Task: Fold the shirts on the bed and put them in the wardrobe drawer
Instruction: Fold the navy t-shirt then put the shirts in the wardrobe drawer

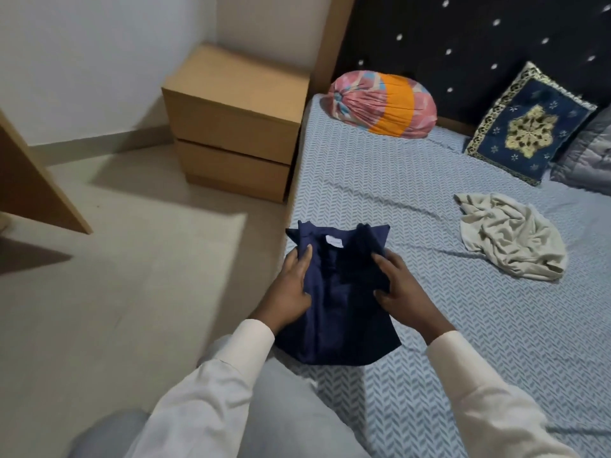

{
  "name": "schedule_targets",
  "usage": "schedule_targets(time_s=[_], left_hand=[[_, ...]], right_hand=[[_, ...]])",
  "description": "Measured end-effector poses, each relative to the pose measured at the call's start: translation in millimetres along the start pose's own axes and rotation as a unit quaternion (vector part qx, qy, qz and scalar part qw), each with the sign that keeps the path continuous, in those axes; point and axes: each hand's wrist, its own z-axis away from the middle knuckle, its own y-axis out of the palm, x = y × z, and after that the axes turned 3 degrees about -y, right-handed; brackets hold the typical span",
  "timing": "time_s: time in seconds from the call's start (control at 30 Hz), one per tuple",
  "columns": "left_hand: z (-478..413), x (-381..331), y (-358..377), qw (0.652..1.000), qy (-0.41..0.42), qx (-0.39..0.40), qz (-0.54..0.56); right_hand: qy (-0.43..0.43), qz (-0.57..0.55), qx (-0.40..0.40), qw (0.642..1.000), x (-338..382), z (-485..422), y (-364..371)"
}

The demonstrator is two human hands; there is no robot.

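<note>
A folded navy blue shirt (334,312) is at the left edge of the bed (380,193), collar pointing away from me. My left hand (291,285) grips its left side and my right hand (401,289) grips its right side, fingers curled over the cloth. A crumpled cream shirt (509,239) lies loose on the bed to the right, apart from both hands. No wardrobe drawer is clearly in view.
A tan two-drawer bedside cabinet (234,127) stands left of the bed against the wall. A pink-and-orange bolster (380,104) and a blue embroidered cushion (529,127) lean at the dark headboard. A wooden panel (33,186) juts in at far left over tiled floor.
</note>
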Motion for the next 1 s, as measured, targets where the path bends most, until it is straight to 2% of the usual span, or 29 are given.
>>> schedule_targets(time_s=[0.13,0.23,0.47,0.73,1.0], left_hand=[[12.0,2.2,-48.2,1.000,0.003,-0.018,0.021],[36.1,-17.4,-92.9,0.998,-0.019,-0.065,-0.003],[121.7,-110.7,-229.9,0.983,-0.087,-0.136,-0.083],[211.3,-194.8,-366.7,0.960,-0.145,-0.216,-0.099],[272.3,-193.4,-493.3,0.923,-0.151,-0.349,-0.065]], right_hand=[[-0.003,0.003,0.013,1.000,62.0,-25.1,5.8],[-0.015,0.004,0.028,0.999,111.9,-37.4,-3.3],[-0.076,-0.028,0.055,0.995,259.5,-53.2,-62.8],[-0.145,-0.088,0.094,0.981,410.7,-66.7,-125.7],[-0.252,-0.079,0.148,0.953,551.4,-135.6,-114.6]])
